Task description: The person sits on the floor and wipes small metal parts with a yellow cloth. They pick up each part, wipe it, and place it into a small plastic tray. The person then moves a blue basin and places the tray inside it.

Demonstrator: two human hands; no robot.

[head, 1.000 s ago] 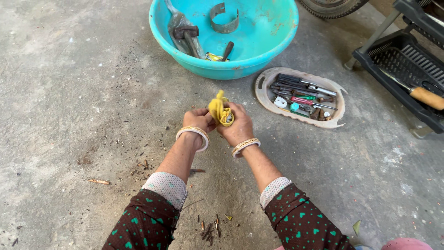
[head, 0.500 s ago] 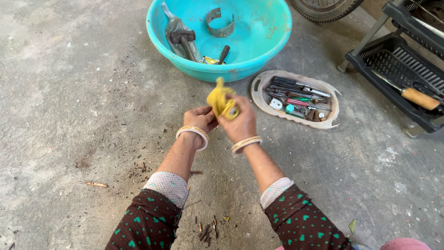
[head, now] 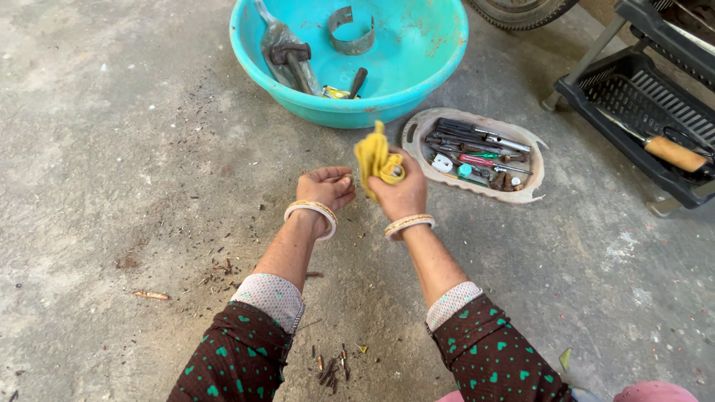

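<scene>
My right hand (head: 400,192) is closed around a crumpled yellow cloth (head: 375,158), which sticks up out of my fist above the concrete floor. A small round thing shows inside the cloth by my fingers; I cannot make out what it is. My left hand (head: 326,187) hovers just to the left of it, palm up, fingers loosely curled, holding nothing. Both wrists carry pale bangles, and both sleeves are dark with green hearts.
A turquoise basin (head: 417,82) ahead holds a hammer (head: 292,61), a metal band (head: 351,27) and other tools. An oval tray (head: 521,195) of screwdrivers and small parts lies to the right. A black crate (head: 596,97) with a wooden-handled tool (head: 674,152) stands far right. A tyre (head: 518,11) shows at top.
My hands have come apart: the left one let go of the yellow cloth and turned palm up, while the right one kept the cloth and lifted it a little rightward.
</scene>
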